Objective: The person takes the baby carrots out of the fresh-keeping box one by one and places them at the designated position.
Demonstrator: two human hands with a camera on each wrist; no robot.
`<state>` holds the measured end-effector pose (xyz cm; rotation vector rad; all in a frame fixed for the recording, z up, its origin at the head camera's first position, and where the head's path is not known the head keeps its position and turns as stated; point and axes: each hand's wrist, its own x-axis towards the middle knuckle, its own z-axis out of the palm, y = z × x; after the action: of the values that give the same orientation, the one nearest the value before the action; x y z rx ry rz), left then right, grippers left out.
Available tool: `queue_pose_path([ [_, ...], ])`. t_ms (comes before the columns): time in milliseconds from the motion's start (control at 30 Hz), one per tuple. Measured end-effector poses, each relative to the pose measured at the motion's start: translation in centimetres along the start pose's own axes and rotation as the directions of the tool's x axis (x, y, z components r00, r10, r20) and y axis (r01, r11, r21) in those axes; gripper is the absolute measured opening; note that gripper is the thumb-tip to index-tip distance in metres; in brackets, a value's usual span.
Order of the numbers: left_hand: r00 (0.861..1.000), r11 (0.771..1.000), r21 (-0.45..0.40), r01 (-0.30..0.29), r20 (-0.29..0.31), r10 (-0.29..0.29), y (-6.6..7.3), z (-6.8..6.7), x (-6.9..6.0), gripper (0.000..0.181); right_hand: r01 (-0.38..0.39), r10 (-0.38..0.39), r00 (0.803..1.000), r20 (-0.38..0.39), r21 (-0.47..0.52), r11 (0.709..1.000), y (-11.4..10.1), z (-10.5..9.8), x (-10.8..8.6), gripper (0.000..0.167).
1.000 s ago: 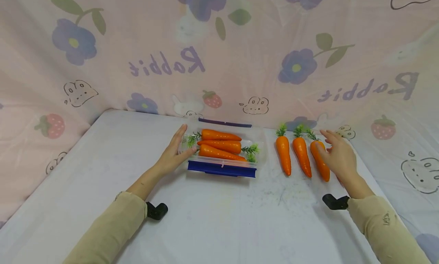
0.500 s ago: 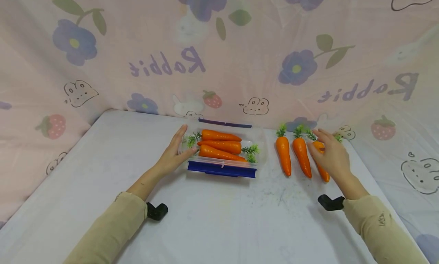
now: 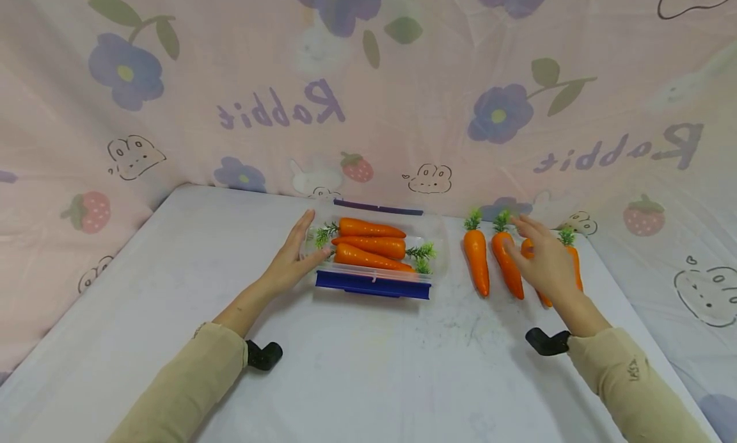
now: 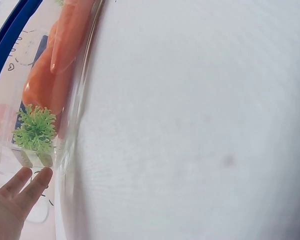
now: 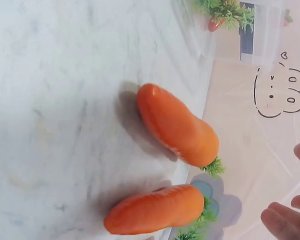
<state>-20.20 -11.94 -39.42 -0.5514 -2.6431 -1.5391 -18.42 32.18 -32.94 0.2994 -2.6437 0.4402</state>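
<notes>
Three orange carrots with green tops lie in a clear box point(image 3: 437, 251) with blue latches. The left hand point(image 3: 286, 262) touches the box's left end, fingers extended; in the left wrist view its fingers point(image 4: 32, 187) are beside the box's end. Right of the box, several carrots lie in a row: a leftmost one point(image 3: 476, 264), a second point(image 3: 509, 270), and two more partly behind the right hand. The right hand point(image 3: 547, 260) hovers over the row with fingers apart, holding nothing visible. In the right wrist view its fingertips show beyond two carrots, an upper point(image 5: 177, 127) and a lower point(image 5: 157, 210).
The white table point(image 3: 368, 366) has faint grey marks in front of the carrot row. A pink printed cloth point(image 3: 380, 59) stands behind and beside the table. Black wrist mounts jut from both sleeves, a left one point(image 3: 265, 355) and a right one point(image 3: 547, 342).
The right hand has moved left over the row, uncovering part of the rightmost carrot and covering more of the third. The left hand, box and carrots stay in place.
</notes>
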Motion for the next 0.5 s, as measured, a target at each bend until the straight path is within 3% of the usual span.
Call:
queue_pose_path([
  [200,1.000,1.000,0.002,-0.001,-0.002,0.001,0.0,0.0,-0.1,0.081,0.045,-0.045,0.999,-0.019,0.007,0.999,-0.5,0.5,0.2,0.046],
  [500,1.000,1.000,0.005,-0.006,-0.004,0.006,-0.3,0.1,0.0,0.081,0.064,-0.064,0.997,0.041,0.007,0.998,-2.1,0.5,0.7,0.049],
])
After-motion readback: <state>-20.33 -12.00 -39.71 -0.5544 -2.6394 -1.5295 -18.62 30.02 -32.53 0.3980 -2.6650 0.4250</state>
